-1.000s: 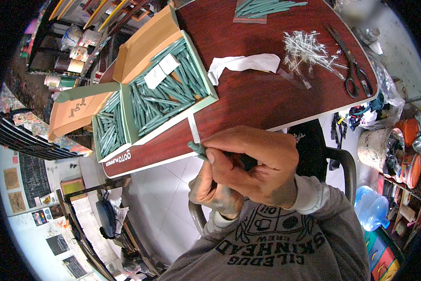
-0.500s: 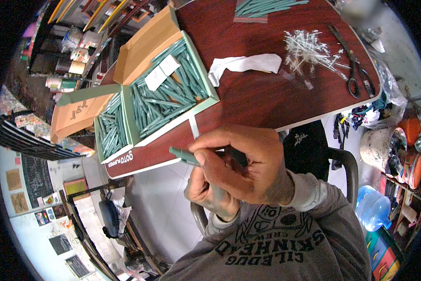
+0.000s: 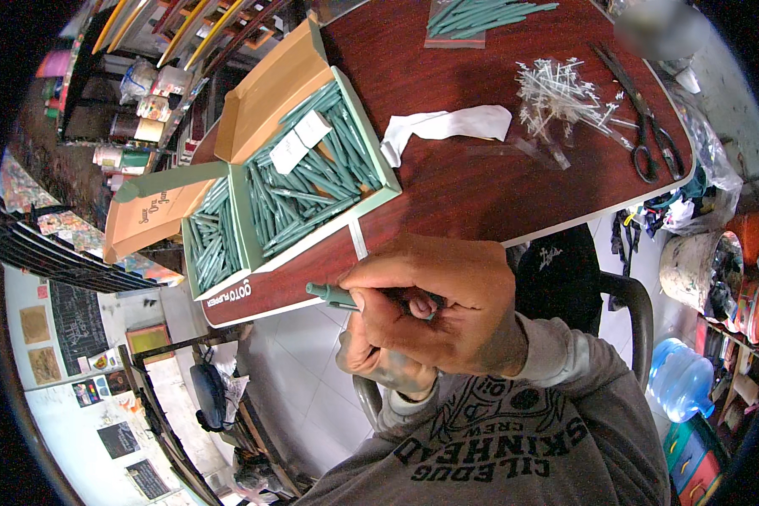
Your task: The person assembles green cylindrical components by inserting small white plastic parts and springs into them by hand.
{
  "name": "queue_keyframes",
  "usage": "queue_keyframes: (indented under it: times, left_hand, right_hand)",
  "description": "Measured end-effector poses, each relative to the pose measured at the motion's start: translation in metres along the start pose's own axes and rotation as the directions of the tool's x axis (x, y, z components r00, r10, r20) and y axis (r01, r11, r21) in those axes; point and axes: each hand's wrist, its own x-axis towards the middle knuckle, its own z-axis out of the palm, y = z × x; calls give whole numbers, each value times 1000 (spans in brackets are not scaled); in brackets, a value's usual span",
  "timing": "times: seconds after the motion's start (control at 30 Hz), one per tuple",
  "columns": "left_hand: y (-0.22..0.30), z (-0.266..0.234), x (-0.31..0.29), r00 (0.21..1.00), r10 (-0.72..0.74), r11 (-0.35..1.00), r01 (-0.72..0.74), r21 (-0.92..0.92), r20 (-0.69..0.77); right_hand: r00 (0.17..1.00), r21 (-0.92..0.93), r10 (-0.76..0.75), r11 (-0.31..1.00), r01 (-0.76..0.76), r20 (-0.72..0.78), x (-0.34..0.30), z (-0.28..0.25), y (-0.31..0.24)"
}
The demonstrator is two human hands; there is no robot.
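Right hand: the right hand (image 3: 447,308) lies uppermost, fingers curled shut round a slim green plastic pen (image 3: 333,294).
Left hand: the left hand (image 3: 379,358) sits beneath the right, mostly hidden; whether it grips anything cannot be told.
Pen: its tip juts leftward from the right fist, just off the near edge of the dark red wooden table (image 3: 497,194).
Box: an open cardboard box (image 3: 261,110) packed with like green pens stands on the table, well left of the hands.
Other items: a white cloth strip (image 3: 447,126), a heap of clear plastic refills (image 3: 556,88), black scissors (image 3: 649,135).
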Motion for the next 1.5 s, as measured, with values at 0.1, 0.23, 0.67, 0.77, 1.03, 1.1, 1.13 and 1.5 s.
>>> queue_keyframes:
  times: [0.1,0.23,0.67,0.77,1.03,1.1,1.13,1.5]
  left_hand:
    - [3,3,2,997,56,998,-56,-8,51]
    - [5,0,-2,997,-78,997,78,14,16]
    - [11,10,6,981,-191,952,197,-235,45]
    - [-4,5,0,983,-168,967,150,-205,-73]
    - [-8,-16,0,997,-39,999,40,-14,69]
    - [-11,-21,-1,995,-42,999,42,1,90]
    - [-12,-23,-2,994,-49,999,50,-4,99]
    - [17,-15,5,987,-107,992,114,-62,119]
  right_hand:
    - [999,-52,-34,998,33,-23,-2,1,2]
    - [997,-3,73,997,-73,-29,-3,-4,-1]
    - [986,75,146,987,-141,-75,-2,0,-4]
    - [999,-124,14,992,-20,-47,1,-7,2]
    - [999,-53,41,998,-42,-17,3,-15,2]
    - [997,28,71,997,-70,-24,1,-13,1]
    - [996,87,89,992,-86,-28,-1,-12,2]
    - [945,264,323,908,-326,56,-2,-9,-16]
